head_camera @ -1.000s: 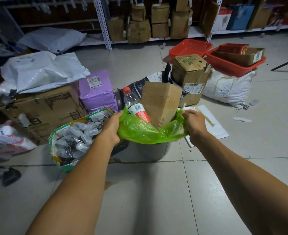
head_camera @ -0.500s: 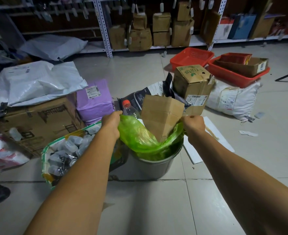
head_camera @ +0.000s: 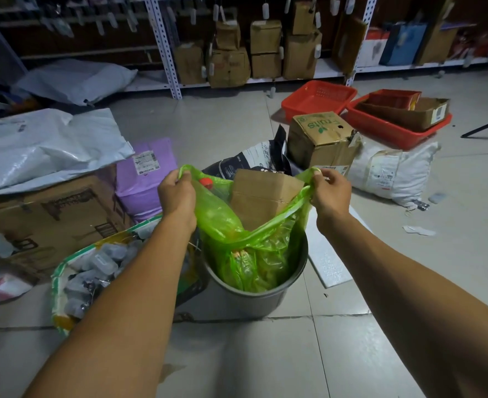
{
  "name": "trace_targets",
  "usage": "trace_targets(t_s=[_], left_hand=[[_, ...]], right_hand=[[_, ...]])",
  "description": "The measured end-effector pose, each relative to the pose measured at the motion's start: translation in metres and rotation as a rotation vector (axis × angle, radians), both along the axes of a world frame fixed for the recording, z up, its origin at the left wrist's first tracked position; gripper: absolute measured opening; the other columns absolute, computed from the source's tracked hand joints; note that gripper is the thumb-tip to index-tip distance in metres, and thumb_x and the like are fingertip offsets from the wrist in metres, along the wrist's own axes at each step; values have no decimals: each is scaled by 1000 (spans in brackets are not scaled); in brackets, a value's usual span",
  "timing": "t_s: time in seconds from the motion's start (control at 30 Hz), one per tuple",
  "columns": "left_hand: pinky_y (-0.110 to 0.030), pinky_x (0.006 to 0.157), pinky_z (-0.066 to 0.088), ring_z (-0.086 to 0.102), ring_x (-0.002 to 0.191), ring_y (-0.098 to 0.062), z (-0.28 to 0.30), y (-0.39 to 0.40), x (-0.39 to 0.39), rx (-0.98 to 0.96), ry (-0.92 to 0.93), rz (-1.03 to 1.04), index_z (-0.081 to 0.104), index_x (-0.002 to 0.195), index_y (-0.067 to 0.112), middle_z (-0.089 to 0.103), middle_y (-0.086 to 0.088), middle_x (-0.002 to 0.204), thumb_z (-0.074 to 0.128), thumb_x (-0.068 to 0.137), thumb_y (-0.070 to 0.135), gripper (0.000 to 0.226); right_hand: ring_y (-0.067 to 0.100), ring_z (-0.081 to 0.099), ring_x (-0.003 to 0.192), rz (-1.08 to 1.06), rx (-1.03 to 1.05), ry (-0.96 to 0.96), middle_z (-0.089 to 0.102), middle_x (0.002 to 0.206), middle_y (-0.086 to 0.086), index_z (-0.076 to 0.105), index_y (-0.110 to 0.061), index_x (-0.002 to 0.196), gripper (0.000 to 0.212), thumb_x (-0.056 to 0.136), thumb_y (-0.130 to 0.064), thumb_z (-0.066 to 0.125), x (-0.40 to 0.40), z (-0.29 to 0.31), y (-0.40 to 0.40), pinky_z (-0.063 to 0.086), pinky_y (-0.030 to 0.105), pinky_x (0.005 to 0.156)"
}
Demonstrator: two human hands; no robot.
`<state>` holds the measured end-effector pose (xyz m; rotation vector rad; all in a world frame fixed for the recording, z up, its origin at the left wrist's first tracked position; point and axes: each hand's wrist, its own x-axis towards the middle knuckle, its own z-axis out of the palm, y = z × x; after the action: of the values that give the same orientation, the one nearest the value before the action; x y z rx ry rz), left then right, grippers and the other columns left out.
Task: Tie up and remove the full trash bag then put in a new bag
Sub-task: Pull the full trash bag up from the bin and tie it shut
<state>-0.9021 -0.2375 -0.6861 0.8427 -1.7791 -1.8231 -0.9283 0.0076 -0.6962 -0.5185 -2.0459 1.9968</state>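
Green, thin trash bag [head_camera: 254, 245] at frame centre, half out of steel bin [head_camera: 261, 294]; left hand [head_camera: 176, 193] and right hand [head_camera: 330, 188] each clenched on a rim corner. Cardboard box [head_camera: 261, 196] corner likely to tear film; bottle [head_camera: 206, 183], seemingly loose, may tumble out.

Both arms outstretched, left hand [head_camera: 176, 193] and right hand [head_camera: 330, 188] fisted.
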Motion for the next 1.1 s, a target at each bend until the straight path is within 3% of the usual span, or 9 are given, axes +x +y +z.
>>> trace_targets(t_s=[0.17, 0.3, 0.53, 0.7, 0.77, 0.87, 0.93, 1.03, 1.1], left_hand=[[-28, 64, 44, 54, 72, -17, 18, 1, 7, -27, 73, -6, 62, 78, 23, 62, 1, 79, 62, 89, 27, 11], [-32, 70, 44, 54, 76, -20, 36, -6, 17, -56, 130, 20, 62, 82, 22, 62, -8, 89, 66, 85, 26, 6], [-28, 58, 34, 44, 61, -14, 31, -9, 42, -308, 128, -86, 63, 74, 15, 49, 7, 60, 68, 81, 32, 19], [-33, 65, 39, 48, 66, -17, 40, -2, 53, -150, 110, -136, 62, 65, 16, 54, -4, 67, 69, 76, 32, 21], [-37, 70, 45, 55, 73, -21, 44, 1, 57, -26, 81, -157, 65, 66, 18, 62, -8, 73, 68, 75, 32, 17], [-34, 65, 44, 55, 68, -20, 47, 8, 64, -39, 2, -176, 64, 66, 16, 64, -4, 67, 65, 82, 27, 19], [-32, 65, 44, 53, 61, -19, 48, 11, 71, -60, -55, -169, 62, 64, 16, 60, -1, 59, 66, 83, 24, 21], [-28, 60, 42, 51, 57, -19, 54, 12, 76, -118, -119, -166, 62, 60, 16, 57, -2, 55, 68, 82, 21, 23], [-26, 57, 39, 50, 56, -17, 70, 14, 79, -160, -135, -178, 61, 59, 19, 56, 0, 55, 66, 83, 21, 24]], right_hand=[[17, 61, 79, -37, -27, 93, 67, 87, 1, 68, -19, 93, 13, 94, -18, 55, 5, 18, 3, 50, 34, 72], [15, 61, 79, -59, -47, 131, 66, 83, -1, 68, -17, 91, 13, 94, -17, 55, 15, 27, 5, 50, 31, 74], [19, 63, 77, 63, -4, 87, 68, 83, 4, 67, -24, 81, 11, 85, -14, 70, 38, 37, 4, 51, 31, 66], [20, 65, 81, 256, 16, -39, 68, 91, 3, 67, -13, 109, 34, 79, 2, 71, 57, 33, 2, 53, 25, 60], [27, 67, 89, 290, 85, -140, 67, 100, 10, 64, -7, 118, 44, 76, 3, 71, 63, 30, 3, 59, 34, 70], [34, 67, 84, 264, 199, -243, 66, 84, 16, 71, -2, 93, 25, 69, -5, 70, 74, 29, 8, 56, 52, 79], [33, 65, 76, 248, 289, -301, 66, 80, 17, 70, -5, 81, 16, 67, -12, 71, 82, 33, 12, 57, 48, 74], [26, 59, 68, 274, 335, -381, 63, 78, 15, 66, -4, 80, 14, 70, -13, 71, 88, 43, 18, 52, 35, 60], [29, 62, 73, 298, 373, -438, 64, 81, 16, 66, -1, 83, 15, 73, -11, 69, 91, 58, 23, 54, 34, 61]])
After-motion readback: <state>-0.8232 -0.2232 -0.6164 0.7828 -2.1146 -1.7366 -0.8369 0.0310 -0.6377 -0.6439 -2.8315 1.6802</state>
